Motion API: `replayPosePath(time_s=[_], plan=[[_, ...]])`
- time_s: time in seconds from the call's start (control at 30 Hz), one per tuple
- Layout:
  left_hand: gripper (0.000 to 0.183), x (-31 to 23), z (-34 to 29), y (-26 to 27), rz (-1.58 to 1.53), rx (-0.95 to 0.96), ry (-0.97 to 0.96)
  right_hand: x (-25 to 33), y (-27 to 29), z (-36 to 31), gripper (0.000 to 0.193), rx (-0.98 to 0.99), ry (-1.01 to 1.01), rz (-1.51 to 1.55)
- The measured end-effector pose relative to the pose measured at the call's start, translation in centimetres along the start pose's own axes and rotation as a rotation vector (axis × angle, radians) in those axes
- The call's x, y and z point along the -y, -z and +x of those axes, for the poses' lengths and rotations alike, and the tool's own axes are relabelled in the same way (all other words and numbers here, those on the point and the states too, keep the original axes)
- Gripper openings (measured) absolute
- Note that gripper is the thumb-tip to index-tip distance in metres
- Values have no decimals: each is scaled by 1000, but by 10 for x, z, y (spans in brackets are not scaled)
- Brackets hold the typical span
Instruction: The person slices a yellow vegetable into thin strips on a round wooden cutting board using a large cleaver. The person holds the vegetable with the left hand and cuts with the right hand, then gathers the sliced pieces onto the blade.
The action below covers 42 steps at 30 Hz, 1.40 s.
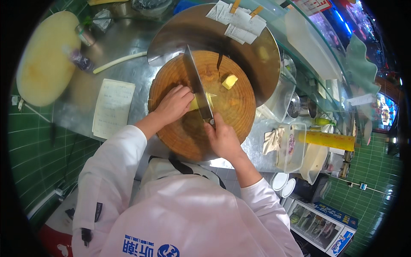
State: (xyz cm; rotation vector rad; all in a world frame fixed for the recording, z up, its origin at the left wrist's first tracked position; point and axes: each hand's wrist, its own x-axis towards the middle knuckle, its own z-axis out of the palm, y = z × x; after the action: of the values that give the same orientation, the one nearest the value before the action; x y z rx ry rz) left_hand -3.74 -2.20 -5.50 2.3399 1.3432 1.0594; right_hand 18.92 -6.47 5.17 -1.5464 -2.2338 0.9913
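Observation:
A round wooden chopping block (pixel 233 118) stands on the steel counter in front of me. My right hand (pixel 222 136) grips the handle of a cleaver (pixel 196 79), whose long blade points away from me across the block. Against the blade's left side, my left hand (pixel 173 104) presses down with curled fingers on a pale yellow piece of food (pixel 194 105), perhaps ginger. Thin yellow shreds (pixel 209 99) lie at the blade's right side. A separate yellow chunk (pixel 230 82) with cut faces rests on the right part of the block.
Behind the block curves a large metal sheet (pixel 171 36) with paper slips (pixel 239 21) clipped to it. Left are a notepad (pixel 113 107), a pale green stalk (pixel 120 62) and an oval cutting board (pixel 49 58). At right stand a clear plastic container (pixel 295 147) and a crumpled cloth (pixel 272 141).

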Motion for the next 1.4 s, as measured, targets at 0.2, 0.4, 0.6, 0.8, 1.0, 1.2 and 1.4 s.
replayPosePath(time_s=[0.2, 0.4, 0.6, 0.8, 1.0, 1.2, 1.4], plan=[[23, 5, 6, 1, 21, 83, -8, 30, 33, -33, 32, 74, -52, 28], [28, 7, 7, 4, 22, 136, 0, 33, 43, -69, 31, 131, -98, 26], [31, 3, 10, 1, 23, 96, -6, 10, -1, -37, 23, 21, -34, -38], [30, 7, 2, 1, 9, 112, 29, 38, 39, -41, 24, 114, -62, 29], [21, 4, 8, 0, -7, 75, -7, 13, 7, -46, 25, 42, -41, -17], [22, 8, 2, 1, 5, 63, -6, 23, 24, -30, 23, 85, -43, 20], [23, 5, 5, 0, -13, 31, -20, 14, 14, -43, 25, 67, -40, 11]])
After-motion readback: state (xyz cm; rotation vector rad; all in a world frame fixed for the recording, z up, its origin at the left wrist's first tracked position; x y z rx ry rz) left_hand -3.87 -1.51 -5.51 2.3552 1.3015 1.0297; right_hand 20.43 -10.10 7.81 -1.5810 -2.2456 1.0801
